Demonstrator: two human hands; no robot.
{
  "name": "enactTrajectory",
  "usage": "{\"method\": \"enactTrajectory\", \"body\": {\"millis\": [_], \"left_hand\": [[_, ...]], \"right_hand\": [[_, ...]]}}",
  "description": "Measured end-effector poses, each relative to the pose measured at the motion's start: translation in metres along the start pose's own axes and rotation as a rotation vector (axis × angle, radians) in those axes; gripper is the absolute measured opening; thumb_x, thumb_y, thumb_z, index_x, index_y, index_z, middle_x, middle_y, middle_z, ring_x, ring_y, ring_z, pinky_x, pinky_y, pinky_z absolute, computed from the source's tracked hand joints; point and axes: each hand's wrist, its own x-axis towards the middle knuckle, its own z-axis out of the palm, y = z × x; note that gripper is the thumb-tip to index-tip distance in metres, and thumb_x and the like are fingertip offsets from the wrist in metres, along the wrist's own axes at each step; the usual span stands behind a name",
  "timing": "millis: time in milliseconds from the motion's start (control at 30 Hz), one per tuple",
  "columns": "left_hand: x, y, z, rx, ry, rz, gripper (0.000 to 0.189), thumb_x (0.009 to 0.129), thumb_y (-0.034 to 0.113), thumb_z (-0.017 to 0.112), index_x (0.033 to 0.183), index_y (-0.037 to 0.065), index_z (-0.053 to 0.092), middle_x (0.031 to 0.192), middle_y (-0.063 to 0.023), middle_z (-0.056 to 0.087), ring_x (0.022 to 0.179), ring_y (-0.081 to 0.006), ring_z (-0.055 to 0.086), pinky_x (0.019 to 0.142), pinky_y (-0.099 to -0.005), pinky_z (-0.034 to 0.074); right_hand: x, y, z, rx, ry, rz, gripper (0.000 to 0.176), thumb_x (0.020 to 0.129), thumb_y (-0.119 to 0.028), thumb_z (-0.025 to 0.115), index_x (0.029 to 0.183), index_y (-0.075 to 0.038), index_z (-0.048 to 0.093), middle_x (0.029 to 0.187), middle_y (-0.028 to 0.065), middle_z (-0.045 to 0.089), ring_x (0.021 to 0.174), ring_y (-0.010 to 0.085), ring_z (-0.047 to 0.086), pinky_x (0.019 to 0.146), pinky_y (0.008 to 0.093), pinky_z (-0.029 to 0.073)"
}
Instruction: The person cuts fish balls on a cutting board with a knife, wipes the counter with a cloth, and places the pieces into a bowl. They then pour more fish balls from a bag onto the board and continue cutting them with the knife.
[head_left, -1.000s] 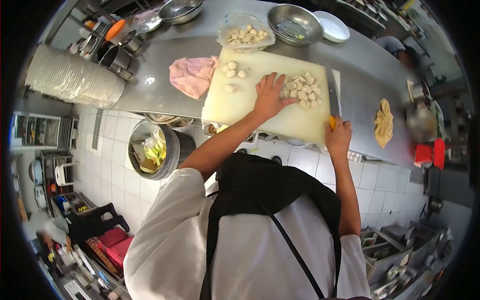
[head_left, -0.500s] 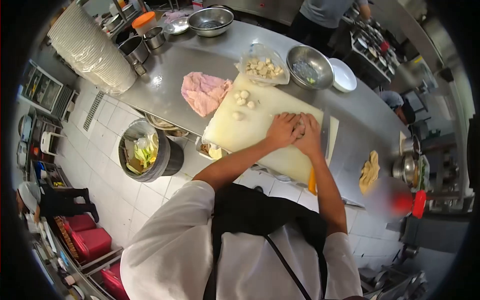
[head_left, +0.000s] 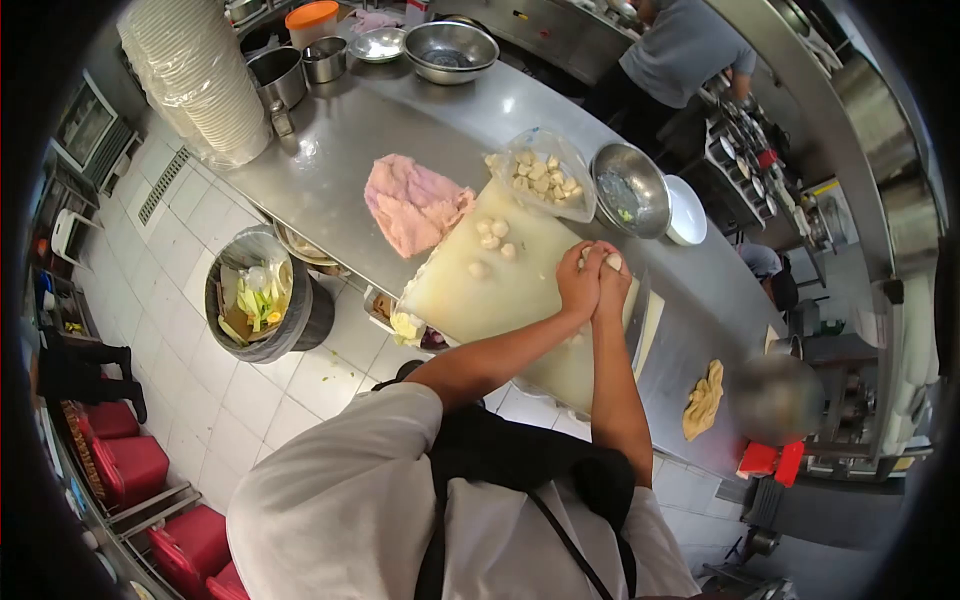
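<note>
Side by side over the right part of the white cutting board (head_left: pixel 450 270), my left hand (head_left: pixel 580 280) and my right hand (head_left: pixel 612 285) press together. Pale dough pieces (head_left: pixel 613 261) show between their curled fingers. Several small dough balls (head_left: pixel 492 235) lie on the board to the left of my hands. Beyond them, a clear plastic bag (head_left: pixel 545 175) holds many pale chunks. A knife (head_left: pixel 637 310) lies along the board's right side, partly hidden by my right hand and forearm.
A pink cloth (head_left: pixel 415 205) lies left of the board. Steel bowl (head_left: pixel 632 190) and white dish (head_left: pixel 686 212) stand behind it. Yellowish dough (head_left: pixel 703 402) is at right, a waste bin (head_left: pixel 262 295) at lower left, stacked containers (head_left: pixel 200 80) at upper left. Another person (head_left: pixel 680 55) stands beyond the counter.
My hands have gone from working low on the board to being pressed together around the dough. The whole view has shifted and turned with the head.
</note>
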Motion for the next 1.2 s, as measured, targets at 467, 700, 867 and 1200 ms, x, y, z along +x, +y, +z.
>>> {"method": "enactTrajectory", "body": {"millis": [467,700,867,1200], "left_hand": [[0.182,0.066,-0.043,0.257,-0.052,0.133,0.049,0.097,0.039,0.052,0.109,-0.007,0.068,0.106,-0.0214,0.069,0.097,-0.0278,0.065,0.090,-0.0381,0.048],[0.176,0.138,-0.058,0.373,-0.425,-0.252,0.062,0.093,0.049,0.050,0.117,-0.005,0.070,0.130,-0.0254,0.064,0.128,-0.0358,0.054,0.107,-0.0416,0.041],[0.147,0.151,-0.078,0.481,-0.479,0.021,0.059,0.091,0.039,0.066,0.134,-0.001,0.061,0.134,-0.0206,0.062,0.123,-0.0333,0.059,0.102,-0.0371,0.047],[0.037,0.012,-0.063,0.703,-1.155,0.637,0.038,0.096,0.021,0.057,0.125,-0.001,0.064,0.133,-0.0184,0.062,0.128,-0.0357,0.053,0.112,-0.0429,0.040]], "right_hand": [[0.091,-0.029,0.156,-0.240,-0.164,-0.094,0.041,0.078,-0.003,0.067,0.118,0.002,0.067,0.106,0.0131,0.069,0.090,0.0191,0.066,0.077,0.0300,0.053],[0.097,-0.057,0.110,-0.487,-0.072,-0.025,0.049,0.080,-0.009,0.069,0.126,0.006,0.062,0.118,0.0158,0.068,0.111,0.0233,0.063,0.096,0.0334,0.048],[0.016,-0.084,0.044,-0.552,-0.076,-0.257,0.053,0.083,-0.016,0.076,0.129,0.007,0.061,0.123,0.0216,0.068,0.113,0.0284,0.065,0.099,0.0361,0.048],[-0.167,0.029,-0.025,-1.210,0.192,-0.432,0.090,0.076,-0.035,0.086,0.143,0.005,0.041,0.141,0.0358,0.043,0.134,0.0509,0.039,0.113,0.0551,0.033]]}}
